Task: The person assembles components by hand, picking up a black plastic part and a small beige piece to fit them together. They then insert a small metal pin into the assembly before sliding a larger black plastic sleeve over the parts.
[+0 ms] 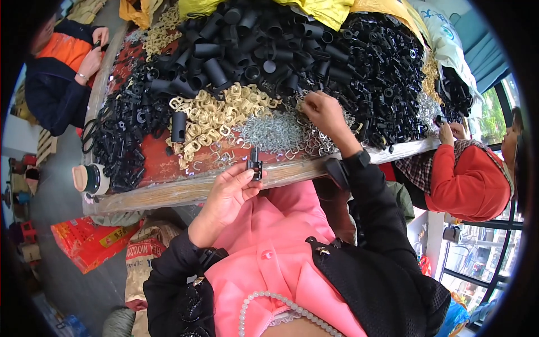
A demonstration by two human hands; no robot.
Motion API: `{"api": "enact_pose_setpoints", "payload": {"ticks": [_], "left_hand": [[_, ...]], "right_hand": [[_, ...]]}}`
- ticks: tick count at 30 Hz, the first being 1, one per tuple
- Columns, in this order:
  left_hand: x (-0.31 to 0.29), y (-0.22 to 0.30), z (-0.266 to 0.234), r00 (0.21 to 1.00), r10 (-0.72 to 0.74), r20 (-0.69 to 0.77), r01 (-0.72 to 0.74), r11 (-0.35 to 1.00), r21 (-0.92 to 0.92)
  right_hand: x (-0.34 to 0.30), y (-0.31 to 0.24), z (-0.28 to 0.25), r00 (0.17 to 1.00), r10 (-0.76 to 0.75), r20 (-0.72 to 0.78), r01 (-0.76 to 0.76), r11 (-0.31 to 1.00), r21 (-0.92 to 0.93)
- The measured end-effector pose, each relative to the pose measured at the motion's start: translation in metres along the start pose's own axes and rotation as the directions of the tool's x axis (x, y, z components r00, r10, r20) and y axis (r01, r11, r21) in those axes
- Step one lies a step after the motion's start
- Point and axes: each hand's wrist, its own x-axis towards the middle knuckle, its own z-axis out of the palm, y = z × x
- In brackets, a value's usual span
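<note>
Near the front edge of the table, my left hand (pixel 227 194) pinches a small black plastic clamp-like part (pixel 255 164) between thumb and fingers, with its narrow end upward. My right hand (pixel 325 115) is over the heap, its fingers bent down and closed at the edge of the silver metal U-shaped pieces (pixel 314 139). What those fingers hold, if anything, is hidden. Beside it lie a mound of tiny grey metal pieces (pixel 269 133) and a pile of cream ring-shaped clips (pixel 224 109). One black cylinder (pixel 178 126) stands at the left of the clips.
Black cylindrical cups (pixel 224 50) heap up behind, with small black parts (pixel 387 73) at right and more black parts (pixel 120 135) at left. A white round container (pixel 92 178) sits at the left corner. People work at left (pixel 62 78) and right (pixel 466 174). The wooden table edge (pixel 168 194) runs before me.
</note>
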Motion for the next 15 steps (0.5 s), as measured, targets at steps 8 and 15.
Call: {"api": "enact_pose_setpoints", "payload": {"ticks": [8, 15], "left_hand": [[-0.001, -0.007, 0.001, 1.0, -0.025, 0.016, 0.025, 0.999, -0.021], [0.005, -0.007, 0.0, 0.999, -0.043, 0.015, 0.044, 0.999, -0.023]], "right_hand": [[-0.033, 0.007, -0.022, 0.926, 0.245, 0.288, -0.301, 0.938, 0.17], [-0.037, -0.019, -0.016, 0.972, 0.233, 0.041, -0.237, 0.959, 0.155]]}}
